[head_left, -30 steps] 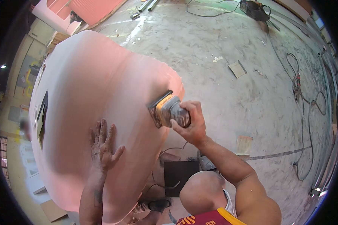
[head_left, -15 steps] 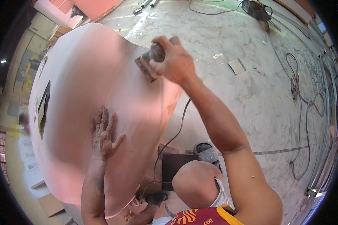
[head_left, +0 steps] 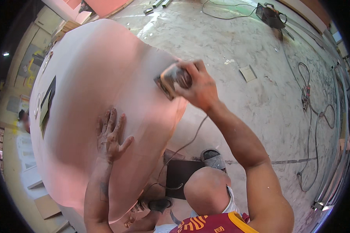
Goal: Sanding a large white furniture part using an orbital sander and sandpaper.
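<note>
A large, smooth, curved pinkish-white shape [head_left: 85, 116] fills the left and middle of the head view. My left hand [head_left: 112, 139] lies flat on it, fingers spread. My right hand [head_left: 198, 84] is wrapped round the dark top of a corded electric sander [head_left: 168, 82], whose flat pad rests against the shape's right edge area. The sander looks slightly blurred. A dark power cord [head_left: 192, 140] hangs below my right forearm and loops down toward the floor by my feet.
Dark and greenish sheets [head_left: 46, 106] lie on the shape's left side. On the concrete floor are a square piece [head_left: 247, 73], a tangled cable [head_left: 308, 93] and a black machine [head_left: 271, 16]. Metal profiles [head_left: 340, 155] line the right. A dark board [head_left: 182, 173] lies by my sandalled foot [head_left: 213, 159].
My right hand has moved the sander to the right and a little nearer along the curved surface. The left hand stays flat in nearly the same place.
</note>
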A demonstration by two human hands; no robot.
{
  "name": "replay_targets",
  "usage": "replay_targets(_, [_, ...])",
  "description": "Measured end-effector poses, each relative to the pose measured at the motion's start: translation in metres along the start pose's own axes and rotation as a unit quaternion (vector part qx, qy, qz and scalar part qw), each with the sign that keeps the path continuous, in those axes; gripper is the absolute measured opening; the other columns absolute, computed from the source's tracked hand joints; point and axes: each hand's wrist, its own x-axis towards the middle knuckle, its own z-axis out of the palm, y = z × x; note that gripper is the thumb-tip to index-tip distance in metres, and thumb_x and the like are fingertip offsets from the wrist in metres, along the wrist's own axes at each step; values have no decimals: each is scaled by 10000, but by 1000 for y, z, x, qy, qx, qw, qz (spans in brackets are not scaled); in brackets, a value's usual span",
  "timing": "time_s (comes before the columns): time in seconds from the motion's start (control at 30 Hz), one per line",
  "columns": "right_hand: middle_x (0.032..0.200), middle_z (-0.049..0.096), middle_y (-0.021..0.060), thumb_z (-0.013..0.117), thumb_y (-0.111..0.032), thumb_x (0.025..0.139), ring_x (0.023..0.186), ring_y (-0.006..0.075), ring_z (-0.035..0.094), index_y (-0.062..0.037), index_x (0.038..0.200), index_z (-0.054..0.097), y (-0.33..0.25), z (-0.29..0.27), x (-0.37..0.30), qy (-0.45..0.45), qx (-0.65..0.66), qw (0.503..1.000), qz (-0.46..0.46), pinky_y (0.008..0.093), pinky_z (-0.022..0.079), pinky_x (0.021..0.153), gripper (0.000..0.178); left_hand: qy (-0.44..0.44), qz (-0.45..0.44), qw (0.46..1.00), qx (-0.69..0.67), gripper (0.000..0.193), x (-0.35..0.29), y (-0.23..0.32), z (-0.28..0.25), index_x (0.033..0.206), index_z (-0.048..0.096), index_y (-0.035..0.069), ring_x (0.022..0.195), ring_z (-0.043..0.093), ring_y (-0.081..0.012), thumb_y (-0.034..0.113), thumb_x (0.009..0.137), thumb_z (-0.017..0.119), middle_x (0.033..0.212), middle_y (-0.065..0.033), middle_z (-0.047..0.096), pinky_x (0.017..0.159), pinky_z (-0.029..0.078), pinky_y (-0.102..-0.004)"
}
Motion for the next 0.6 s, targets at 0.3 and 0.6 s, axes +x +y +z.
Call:
replay_targets(0.3, [1300,568,143,787,-321,813,1048,397,705,-285,1320,615,-36,11,44,-9,-35,999,11,497,598,884,537,16,10,1000,-15,886,2,1,-2,1676,394,248,1642,212,-348,576,907,685,1767,-173,253,1315,84,-594])
replay_targets(0.6, [1209,570,129,866,-178,777,1017,364,690,-191,1298,617,-3,23,-115,38,96,995,16,439,617,855,578,-13,8,1000,21,876,2,3,-4,1683,370,169,1649,167,-372,652,978,565,1771,-182,235,1317,44,-576])
